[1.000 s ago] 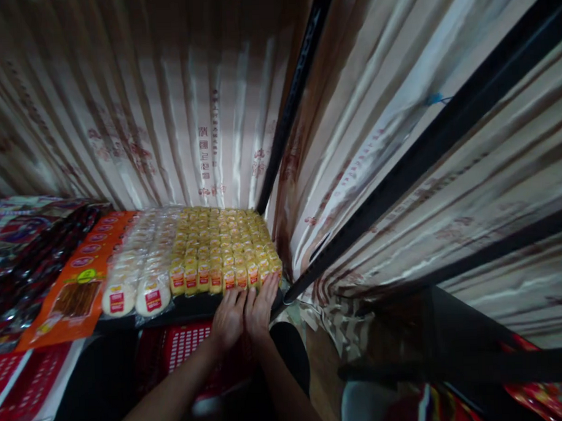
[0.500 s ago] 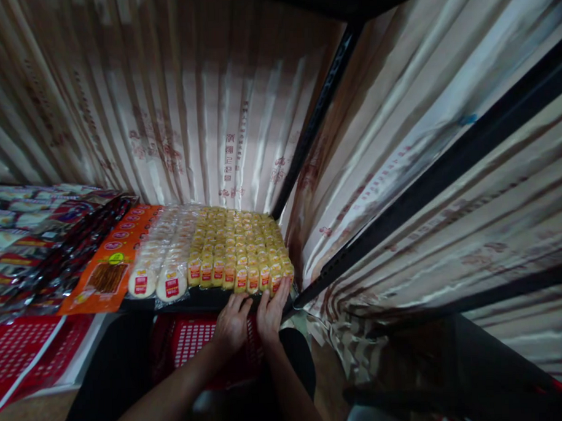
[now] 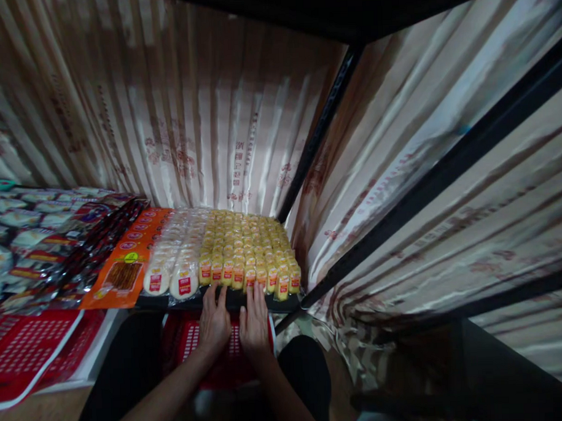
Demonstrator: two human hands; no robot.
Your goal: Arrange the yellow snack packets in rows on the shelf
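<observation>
Rows of small yellow wrapped cakes (image 3: 245, 239) with red and yellow labels fill the right end of a black shelf (image 3: 284, 305). My left hand (image 3: 215, 322) lies at the shelf's front edge, fingers stretched forward just below the front cakes. Beside it, my right hand (image 3: 254, 319) has its fingers extended, the tips at the front of a cake near the middle of the row. Neither hand is wrapped around anything. Left of the yellow cakes stand two rows of round white wrapped cakes (image 3: 184, 282).
An orange snack packet (image 3: 121, 268) and dark shiny packets (image 3: 28, 238) lie further left. Red baskets (image 3: 32, 342) sit below the shelf, one between my legs. Black metal posts (image 3: 324, 123) and pleated printed curtains (image 3: 204, 115) stand behind and to the right.
Both hands have shifted left along the front row; my right hand has left the rightmost cakes. The view has turned slightly, moving the shelf rightward in the picture.
</observation>
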